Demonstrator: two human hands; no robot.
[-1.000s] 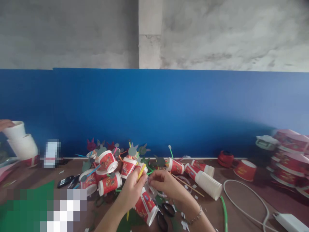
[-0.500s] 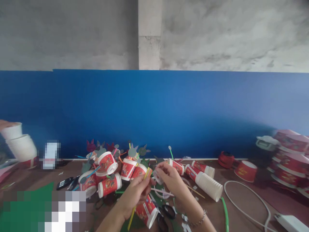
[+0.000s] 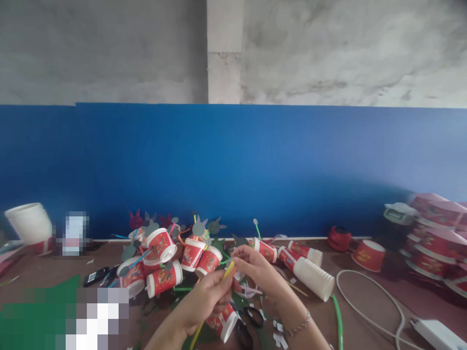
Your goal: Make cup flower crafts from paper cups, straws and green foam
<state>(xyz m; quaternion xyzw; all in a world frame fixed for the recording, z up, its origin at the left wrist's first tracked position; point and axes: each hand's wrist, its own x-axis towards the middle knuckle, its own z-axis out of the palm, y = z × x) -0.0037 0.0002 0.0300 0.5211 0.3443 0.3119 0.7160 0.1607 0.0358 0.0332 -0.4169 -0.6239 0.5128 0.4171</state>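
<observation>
My left hand (image 3: 209, 299) is closed round a yellow straw (image 3: 228, 272) that runs from below the fist up to my right fingertips. My right hand (image 3: 255, 270) pinches the straw's upper end together with a small clear strip of tape. Under both hands a red printed paper cup (image 3: 223, 323) lies on its side on the brown table (image 3: 365, 301). Black scissors (image 3: 251, 321) lie just right of that cup.
A heap of red cups with straws and grey-green paper shapes (image 3: 164, 257) lies behind my hands. A stack of white cups (image 3: 314, 278), a white cable (image 3: 372, 304), red bowls (image 3: 436, 233) and a red tape holder (image 3: 339, 238) sit right. A white cup stack (image 3: 29, 222) stands far left before the blue wall.
The straw has risen in my left hand while my right hand moved onto its tip. Another person's hand at far left has gone, taking the upper white cup.
</observation>
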